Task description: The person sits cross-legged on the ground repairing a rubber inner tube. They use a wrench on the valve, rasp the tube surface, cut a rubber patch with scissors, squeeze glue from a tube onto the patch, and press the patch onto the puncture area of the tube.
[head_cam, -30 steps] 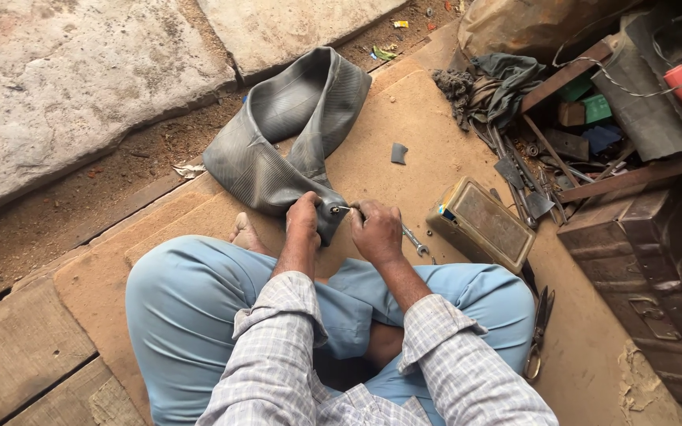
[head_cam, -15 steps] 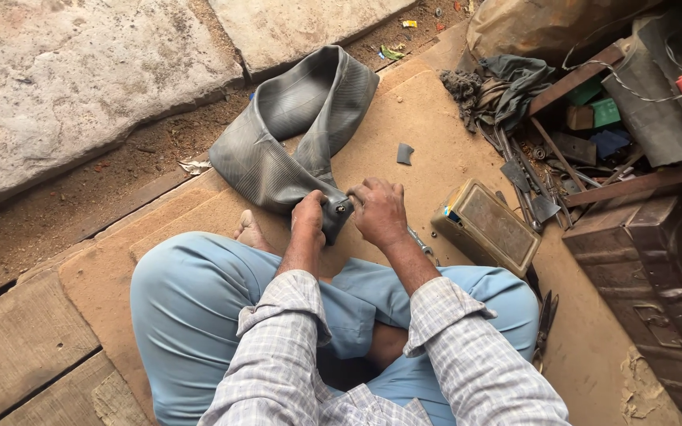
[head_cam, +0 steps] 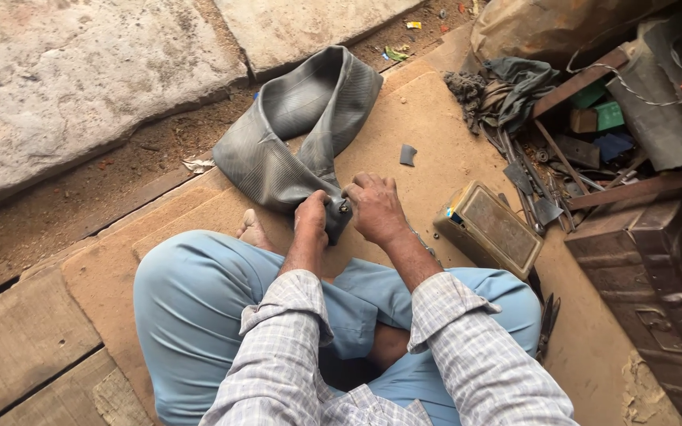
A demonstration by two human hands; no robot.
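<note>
A limp grey rubber inner tube (head_cam: 294, 134) lies folded on a brown board (head_cam: 451, 118) in front of my crossed legs. My left hand (head_cam: 312, 219) grips the near end of the tube from below. My right hand (head_cam: 374, 207) pinches the small metal valve (head_cam: 343, 207) that sticks out of that end. Both hands meet at the valve, just above my knees. I cannot tell whether the right hand also holds a small tool.
A battered tan metal tin (head_cam: 489, 229) sits right of my right hand. A small grey rubber patch (head_cam: 408, 155) lies beyond it. Rags, metal tools and a dark wooden chest (head_cam: 657, 300) crowd the right side. Stone slabs (head_cam: 65, 71) and dirt lie to the left.
Both hands have stayed on the tube's near end. The right hand has closed in onto the valve, and the slim tool seen beside it before is hidden now.
</note>
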